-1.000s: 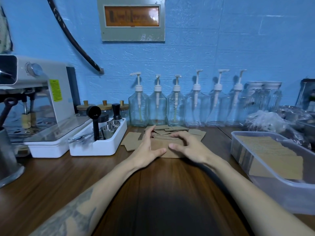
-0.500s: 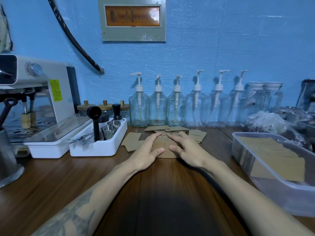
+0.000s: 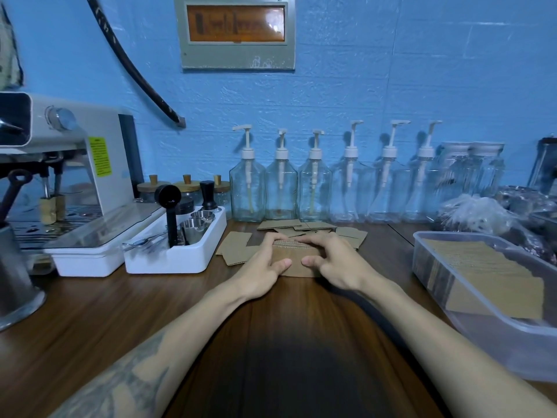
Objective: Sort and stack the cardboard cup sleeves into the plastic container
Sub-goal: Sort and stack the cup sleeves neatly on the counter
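Observation:
A small stack of flat brown cardboard cup sleeves (image 3: 297,257) lies on the wooden counter in front of me. My left hand (image 3: 265,260) grips its left end and my right hand (image 3: 334,260) grips its right end, fingers over the far edge and thumbs on the near face. Several loose sleeves (image 3: 233,250) lie scattered to the left and behind the stack. At the right stands the clear plastic container (image 3: 494,330), holding a stack of sleeves (image 3: 488,273) laid flat.
A white tray (image 3: 168,262) with metal cups and a black scoop sits left of the sleeves, beside an espresso machine (image 3: 69,164). A row of pump bottles (image 3: 313,188) lines the blue wall. Plastic bags (image 3: 479,215) lie behind the container.
Both hands have closed in on the stack and squared it up, thumbs drawing toward each other. The stack has shifted slightly nearer to me.

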`<state>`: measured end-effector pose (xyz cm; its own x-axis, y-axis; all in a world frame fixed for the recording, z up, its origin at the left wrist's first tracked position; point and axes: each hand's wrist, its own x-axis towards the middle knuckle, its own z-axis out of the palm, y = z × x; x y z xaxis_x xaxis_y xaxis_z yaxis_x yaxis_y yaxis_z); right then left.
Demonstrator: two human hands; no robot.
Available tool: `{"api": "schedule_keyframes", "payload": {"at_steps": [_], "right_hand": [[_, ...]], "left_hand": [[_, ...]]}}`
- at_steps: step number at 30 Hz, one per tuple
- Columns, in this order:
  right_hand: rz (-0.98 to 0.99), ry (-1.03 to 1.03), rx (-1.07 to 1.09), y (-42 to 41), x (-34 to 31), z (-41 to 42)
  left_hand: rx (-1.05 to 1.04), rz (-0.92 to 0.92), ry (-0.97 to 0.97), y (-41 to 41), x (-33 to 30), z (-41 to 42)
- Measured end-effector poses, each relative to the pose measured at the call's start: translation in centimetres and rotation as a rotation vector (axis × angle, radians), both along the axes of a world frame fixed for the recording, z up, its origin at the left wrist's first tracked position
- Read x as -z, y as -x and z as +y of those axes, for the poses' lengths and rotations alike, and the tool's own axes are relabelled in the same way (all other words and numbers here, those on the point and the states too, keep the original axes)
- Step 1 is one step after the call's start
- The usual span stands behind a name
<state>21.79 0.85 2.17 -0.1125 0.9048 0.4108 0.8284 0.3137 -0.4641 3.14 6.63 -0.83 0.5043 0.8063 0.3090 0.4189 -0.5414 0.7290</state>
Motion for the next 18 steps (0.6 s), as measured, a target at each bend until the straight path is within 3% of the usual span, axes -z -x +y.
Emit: {"api": "schedule_keyframes", "payload": {"at_steps": [9,18], "right_hand": [[-0.052,0.021,0.033,0.2,-0.3,-0.3],[-0.062,-0.019,0.121,0.3,-3.5,-4.9]], "left_hand": [[-0.018,-0.026,-0.040,0.4,-0.2,-0.3],[0.091,-0.221,0.044,-0.2,-2.5,-4.2]]}}
